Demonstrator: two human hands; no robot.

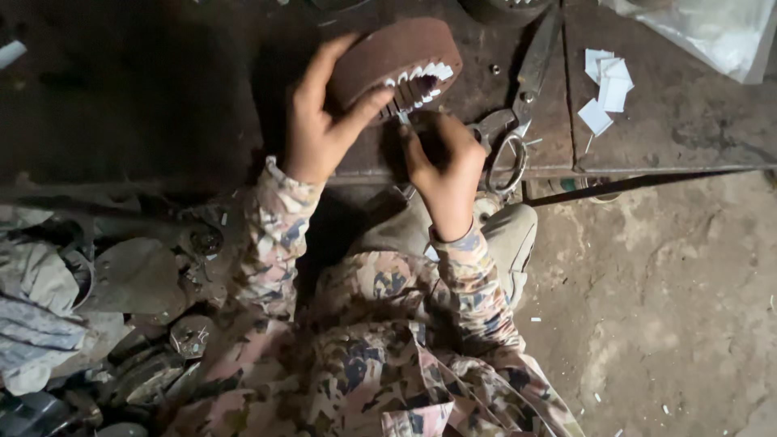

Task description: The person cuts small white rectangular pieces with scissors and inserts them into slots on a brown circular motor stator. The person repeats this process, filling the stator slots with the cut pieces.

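Note:
My left hand [320, 121] grips a thick, round, reddish-brown flap wheel [388, 57], tilting it above the dark metal workbench [146, 97]. Small white paper slips [421, 77] stick out between the wheel's flaps along its lower edge. Just under that edge, my right hand [441, 166] is closed with its fingertips pinching at the slips; whatever small piece it holds is hidden by the fingers. Both sleeves are camouflage-patterned.
Large metal scissors [510, 121] lie on the bench right of my right hand. Cut white paper squares [607, 85] sit further right, below a clear plastic bag [712, 32]. Metal discs and scrap parts [137, 324] pile at lower left. Dirt floor [672, 307] at right.

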